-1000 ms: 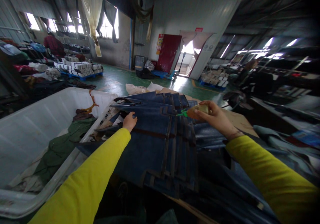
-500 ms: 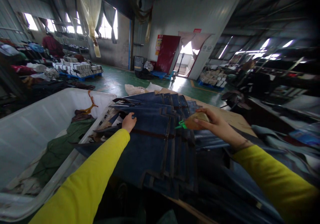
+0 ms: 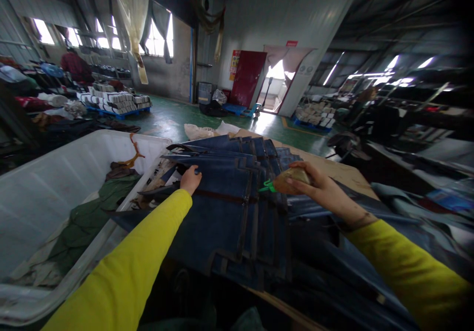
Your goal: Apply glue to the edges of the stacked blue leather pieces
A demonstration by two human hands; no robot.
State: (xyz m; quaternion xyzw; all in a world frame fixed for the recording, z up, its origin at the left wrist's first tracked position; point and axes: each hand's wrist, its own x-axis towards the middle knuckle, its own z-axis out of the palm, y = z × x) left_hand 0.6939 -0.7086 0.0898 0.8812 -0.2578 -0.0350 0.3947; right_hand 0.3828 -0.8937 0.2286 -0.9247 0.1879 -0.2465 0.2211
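My right hand (image 3: 313, 183) is wrapped around a squeeze bottle (image 3: 291, 180) of brownish-yellow content, held tilted with its green nozzle pointing left. The nozzle is over the dark strips along the stepped edges of several overlapping dark blue sheets (image 3: 222, 217). My left hand (image 3: 191, 179) is closed at the left part of the upper sheet, with a bit of dark blue material between thumb and fingers. Whether the nozzle touches a sheet I cannot tell.
At left stands a white plastic tub (image 3: 33, 198) with green cloth (image 3: 85, 222) inside. Brown cardboard (image 3: 342, 173) lies under the sheets. Dark material is heaped at right. Farther back are loaded pallets (image 3: 114, 101), a red door (image 3: 250, 79) and a person (image 3: 76, 67).
My right hand and the bottle have shifted very slightly. My left hand keeps its place on the sheet.
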